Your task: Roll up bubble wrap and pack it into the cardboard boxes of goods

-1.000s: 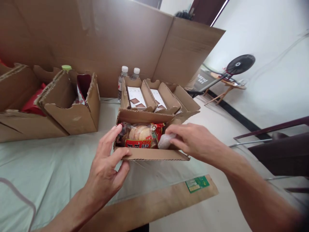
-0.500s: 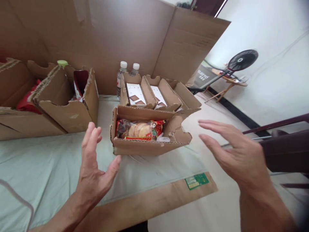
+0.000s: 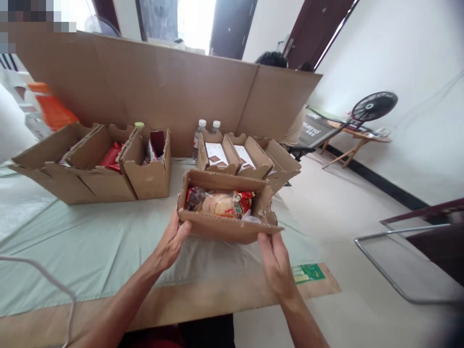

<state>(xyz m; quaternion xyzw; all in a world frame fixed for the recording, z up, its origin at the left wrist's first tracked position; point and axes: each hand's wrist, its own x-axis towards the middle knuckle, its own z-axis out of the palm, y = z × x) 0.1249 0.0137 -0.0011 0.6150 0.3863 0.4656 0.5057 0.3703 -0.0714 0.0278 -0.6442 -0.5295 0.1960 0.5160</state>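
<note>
A narrow open cardboard box [image 3: 224,229] is held between my two hands near the middle of the view. My left hand [image 3: 174,241] grips its left end, thumb on the front wall and fingers behind the corner. At the right end my right hand [image 3: 273,256] is closed on the lower front corner, its fingers partly hidden beneath. Inside the box lies a clear and red food packet [image 3: 221,203] with round pale pieces showing. Beside it is a small translucent plastic item [image 3: 251,219] whose kind I cannot make out.
Behind stand cardboard boxes with white cartons [image 3: 216,153] and two water bottles [image 3: 199,137]. More cardboard boxes [image 3: 147,181] stand at left, one holding a red packet [image 3: 111,155]. A cardboard screen [image 3: 181,96] closes the back; a pale cable [image 3: 43,270] lies front left.
Both hands, open and apart from the box before, have closed on its two ends. The box now looks slightly raised and turned. The view has tilted up, showing more of the room.
</note>
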